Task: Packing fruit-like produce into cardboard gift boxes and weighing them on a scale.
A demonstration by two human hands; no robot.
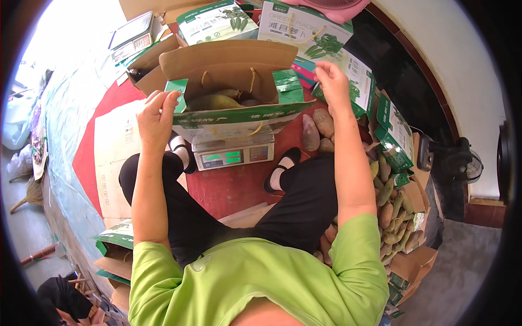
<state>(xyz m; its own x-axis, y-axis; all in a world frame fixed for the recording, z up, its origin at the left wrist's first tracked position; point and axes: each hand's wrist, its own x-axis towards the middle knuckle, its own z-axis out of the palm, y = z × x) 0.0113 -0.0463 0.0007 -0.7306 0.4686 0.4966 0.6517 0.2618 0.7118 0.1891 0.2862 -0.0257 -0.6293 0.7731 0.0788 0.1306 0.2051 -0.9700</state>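
An open carton (228, 120) with green trim and rope handles rests on a white digital scale (234, 155), its back flap standing up. Several green radishes (215, 101) lie inside; the front wall hides their lower parts. My left hand (157, 117) pinches at the carton's left green side flap (177, 91). Right of the carton, my right hand (333, 87) is raised with its fingers curled together, apart from the right side flap (287, 84). Nothing shows between those fingers.
Radish cartons (217, 23) stand behind, next to another scale (132, 41). Several loose radishes (391, 217) are heaped at my right, with reddish ones (311, 133) near my foot. Flattened cardboard (117, 163) lies left on the red mat (212, 187). A black fan (462, 160) stands far right.
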